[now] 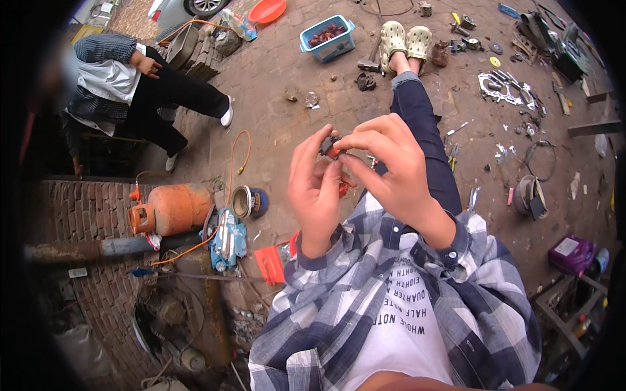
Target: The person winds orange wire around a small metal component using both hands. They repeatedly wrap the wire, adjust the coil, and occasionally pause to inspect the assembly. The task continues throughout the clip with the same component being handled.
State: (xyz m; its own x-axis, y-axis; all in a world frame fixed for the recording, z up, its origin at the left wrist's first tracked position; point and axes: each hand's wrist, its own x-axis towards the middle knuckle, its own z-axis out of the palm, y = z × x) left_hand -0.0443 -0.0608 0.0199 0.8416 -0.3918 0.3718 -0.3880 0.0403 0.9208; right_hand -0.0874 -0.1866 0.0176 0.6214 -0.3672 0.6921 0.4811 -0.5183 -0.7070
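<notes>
One black-and-red part (pixel 334 152) is pinched between left grip (pixel 314 199) and right grip (pixel 399 171), apparently mid-adjustment; next likely needs steadiness.

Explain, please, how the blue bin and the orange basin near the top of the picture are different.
The blue bin has a rectangular shape with quite straight sides, while the orange basin is rounded. The bin holds a heap of dark reddish pieces; no such pieces show in the basin. Both rest on the ground.
</notes>
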